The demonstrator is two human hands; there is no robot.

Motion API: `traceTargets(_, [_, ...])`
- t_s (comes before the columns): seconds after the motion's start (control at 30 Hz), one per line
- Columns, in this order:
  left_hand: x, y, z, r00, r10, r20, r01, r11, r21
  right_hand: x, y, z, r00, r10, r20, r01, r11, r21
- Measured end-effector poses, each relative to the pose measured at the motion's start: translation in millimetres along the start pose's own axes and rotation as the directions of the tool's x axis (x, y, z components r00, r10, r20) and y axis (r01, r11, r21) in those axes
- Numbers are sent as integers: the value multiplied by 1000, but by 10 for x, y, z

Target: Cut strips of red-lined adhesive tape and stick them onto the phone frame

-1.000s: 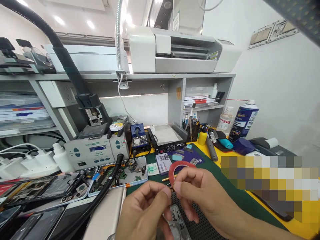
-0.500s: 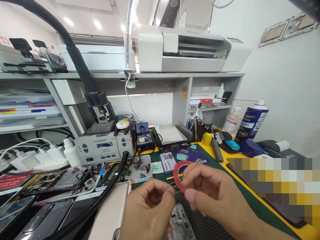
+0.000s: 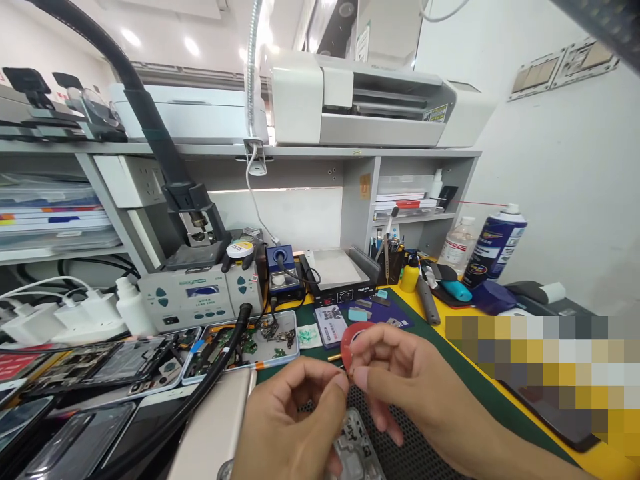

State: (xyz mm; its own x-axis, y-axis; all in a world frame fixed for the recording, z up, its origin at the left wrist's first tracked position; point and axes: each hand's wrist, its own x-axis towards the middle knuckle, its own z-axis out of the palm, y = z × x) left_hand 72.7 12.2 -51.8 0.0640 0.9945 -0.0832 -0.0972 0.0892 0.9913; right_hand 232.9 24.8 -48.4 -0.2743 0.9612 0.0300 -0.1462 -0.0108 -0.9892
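My left hand (image 3: 295, 420) is closed, its thumb and index fingertip pinched together; whatever is between them is too small or hidden to tell. My right hand (image 3: 407, 377) meets it from the right, thumb and index tips pressed together close to the left fingertips. A roll of red tape (image 3: 347, 347) shows behind my right fingers, partly covered; I cannot tell whether they touch it. Under my left hand lies a grey phone part with a metallic frame (image 3: 357, 443), half hidden, on a black textured mat (image 3: 415, 437).
A pale phone-like slab (image 3: 215, 427) and a black hose (image 3: 220, 373) lie left of my hands. Behind are a tray of small parts (image 3: 295, 347), a rework station (image 3: 195, 300), a heating plate (image 3: 345, 293) and a card (image 3: 327, 327). A spray can (image 3: 495, 247) stands right.
My right hand has moved left, bringing its fingertips to my left fingertips, and its thumb and index have closed together. The camera view has shifted slightly.
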Motion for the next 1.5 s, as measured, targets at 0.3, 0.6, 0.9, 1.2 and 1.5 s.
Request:
traceTargets(0.3, [42, -36, -28, 994, -55, 95, 67, 991, -119, -9, -3, 27, 999, 40, 19, -41, 996, 82])
traceTargets(0.6, [43, -17, -37, 999, -50, 15, 51, 996, -74, -57, 43, -28, 996, -83, -18, 82, 995, -52])
traceTargets(0.9, [58, -26, -32, 995, -92, 48, 93, 995, -21, -32, 33, -15, 997, 46, 61, -47, 999, 11])
traceTargets(1.2, [40, -4, -31, 993, -111, 40, 111, 994, -5, -39, 14, -11, 998, 51, 40, -48, 996, -71])
traceTargets(1.5, [48, -16, -55, 994, -92, 62, 94, 995, -17, -13, 2, -58, 998, 29, 59, -31, 998, 46])
